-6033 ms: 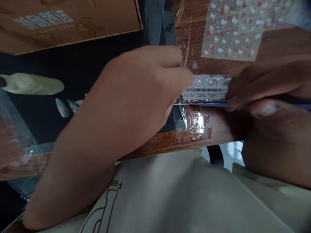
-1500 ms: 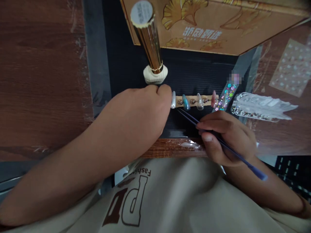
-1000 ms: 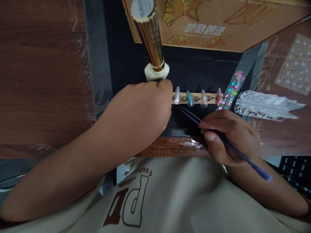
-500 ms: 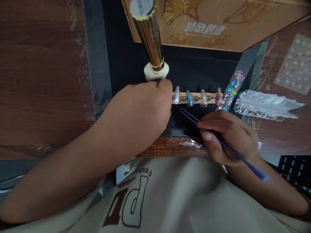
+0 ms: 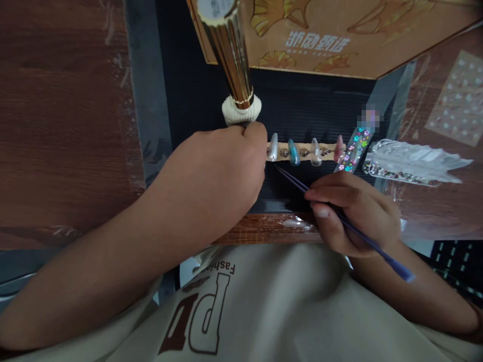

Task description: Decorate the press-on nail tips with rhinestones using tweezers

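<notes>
My left hand [image 5: 222, 168] is curled closed over the left end of a pale strip [image 5: 326, 152], its fingertips hidden beneath. Along this strip stand several false nails: a silvery white nail [image 5: 273, 147], a blue nail [image 5: 293, 153], a clear nail [image 5: 316, 152] and a pink nail [image 5: 338, 149]. Purple tweezers [image 5: 362, 234] are pinched in my right hand [image 5: 356, 213]. Their tips lie close together, just below the silvery nail and apart from it. Whether anything is between the tips is too small to tell.
Behind my left hand a gold fluted handle [image 5: 236, 60] rises from a white shell-like base [image 5: 241, 109]. An orange box [image 5: 320, 50] stands at the back. To the right are a case of colourful flower beads [image 5: 354, 148], a clear rhinestone case [image 5: 411, 162] and a sticker sheet [image 5: 458, 100].
The tweezer tips have drawn closer together, and the tiny greenish speck at them no longer shows. Both hands stay in place; the view shifts slightly.
</notes>
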Demonstrator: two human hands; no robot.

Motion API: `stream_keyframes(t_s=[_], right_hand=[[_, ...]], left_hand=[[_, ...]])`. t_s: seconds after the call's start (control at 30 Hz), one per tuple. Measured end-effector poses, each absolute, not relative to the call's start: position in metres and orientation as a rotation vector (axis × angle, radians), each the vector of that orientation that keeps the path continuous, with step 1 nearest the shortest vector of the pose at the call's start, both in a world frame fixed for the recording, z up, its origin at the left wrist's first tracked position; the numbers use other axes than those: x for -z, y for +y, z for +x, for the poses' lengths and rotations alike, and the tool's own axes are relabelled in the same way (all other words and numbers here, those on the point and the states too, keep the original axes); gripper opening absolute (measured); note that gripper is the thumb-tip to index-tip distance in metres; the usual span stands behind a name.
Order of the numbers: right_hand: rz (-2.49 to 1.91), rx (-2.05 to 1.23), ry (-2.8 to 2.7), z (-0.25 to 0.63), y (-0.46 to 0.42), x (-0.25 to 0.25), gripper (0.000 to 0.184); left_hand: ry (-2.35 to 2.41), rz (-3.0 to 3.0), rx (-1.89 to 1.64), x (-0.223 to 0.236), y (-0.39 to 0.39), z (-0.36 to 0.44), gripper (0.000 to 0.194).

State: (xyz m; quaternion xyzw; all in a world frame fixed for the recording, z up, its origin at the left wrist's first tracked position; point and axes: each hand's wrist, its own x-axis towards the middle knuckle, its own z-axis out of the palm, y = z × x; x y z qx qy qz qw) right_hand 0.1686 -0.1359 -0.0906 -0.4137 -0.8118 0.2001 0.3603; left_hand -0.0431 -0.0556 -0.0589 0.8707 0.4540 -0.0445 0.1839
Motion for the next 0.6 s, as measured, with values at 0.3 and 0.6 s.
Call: stream_keyframes(t_s=[0.3,0.6], right_hand=[[-1.055,-0.52,-2.087,0.17,-0.1356,0.0913,0.018],[-1.112,-0.51,-2.027,0.1701,-0.1389,0.0948,0.017]], left_hand=[[1.269,2.478,0.135,0.0588,-0.0561,-0.0441,0.017],[1.287,2.42,0.039,0.0614,-0.0538,-0.0413,0.017]])
